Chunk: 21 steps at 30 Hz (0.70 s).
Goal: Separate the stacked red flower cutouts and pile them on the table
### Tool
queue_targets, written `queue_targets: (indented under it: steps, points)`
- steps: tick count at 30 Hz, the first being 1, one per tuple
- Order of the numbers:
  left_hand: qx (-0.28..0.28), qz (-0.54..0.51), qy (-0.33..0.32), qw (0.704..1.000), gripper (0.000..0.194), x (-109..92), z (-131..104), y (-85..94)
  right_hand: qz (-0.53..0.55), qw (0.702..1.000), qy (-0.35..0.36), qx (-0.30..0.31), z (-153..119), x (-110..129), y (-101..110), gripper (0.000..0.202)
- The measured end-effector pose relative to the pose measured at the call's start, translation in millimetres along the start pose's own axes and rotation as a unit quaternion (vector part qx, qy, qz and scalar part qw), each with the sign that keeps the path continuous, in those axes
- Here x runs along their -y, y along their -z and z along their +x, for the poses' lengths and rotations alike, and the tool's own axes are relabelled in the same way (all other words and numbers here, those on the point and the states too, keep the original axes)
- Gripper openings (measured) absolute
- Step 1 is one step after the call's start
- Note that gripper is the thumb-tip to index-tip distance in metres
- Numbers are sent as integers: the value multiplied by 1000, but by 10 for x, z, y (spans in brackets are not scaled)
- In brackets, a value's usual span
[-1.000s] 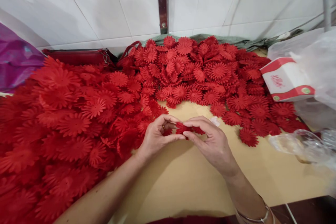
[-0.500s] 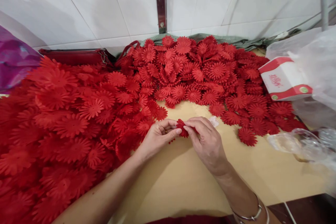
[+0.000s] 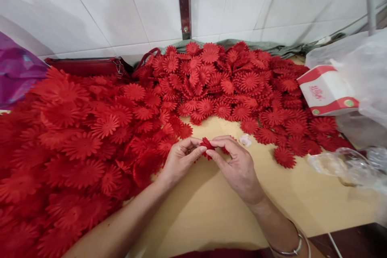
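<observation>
Slanting inward over the smooth tan tabletop (image 3: 199, 209), bare forearms (image 3: 130, 217) converge; left hand (image 3: 181, 158) and right hand (image 3: 237, 165), palms facing, pinch one red, petalled flower piece (image 3: 207, 144) between thumbs and forefingers, nearer than the heaped red daisy-shaped cutouts (image 3: 250, 82).

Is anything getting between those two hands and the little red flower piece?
Nothing visible: the left hand and right hand both have their fingertips at the red flower piece. The heap of red flowers lies around them, not between.

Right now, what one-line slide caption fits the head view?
Both hands pinch a red flower over the table, heaped red flowers to the left and beyond.
</observation>
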<state>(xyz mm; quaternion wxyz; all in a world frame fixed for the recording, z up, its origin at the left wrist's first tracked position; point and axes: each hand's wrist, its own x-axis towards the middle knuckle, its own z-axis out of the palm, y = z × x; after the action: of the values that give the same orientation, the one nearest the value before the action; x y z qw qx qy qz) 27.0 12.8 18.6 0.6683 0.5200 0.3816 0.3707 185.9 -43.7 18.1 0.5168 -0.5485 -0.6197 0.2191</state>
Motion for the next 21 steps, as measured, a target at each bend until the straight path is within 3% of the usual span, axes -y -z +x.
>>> queue_targets:
  steps: [5, 15, 21]
  points:
    - [-11, -4, 6, 1000, 33, 0, 1, -2, -19, 999, 24, -17, -6, 31, -32, 3]
    - [46, -53, 23, 997, 29, 30, -24, 12, -52, 997, 53, -25, 34, 14, 79, 8]
    - [41, -76, 53, 995, 29, 57, -14, 2, -99, 992, 74, -12, 27, -1, 96, 12]
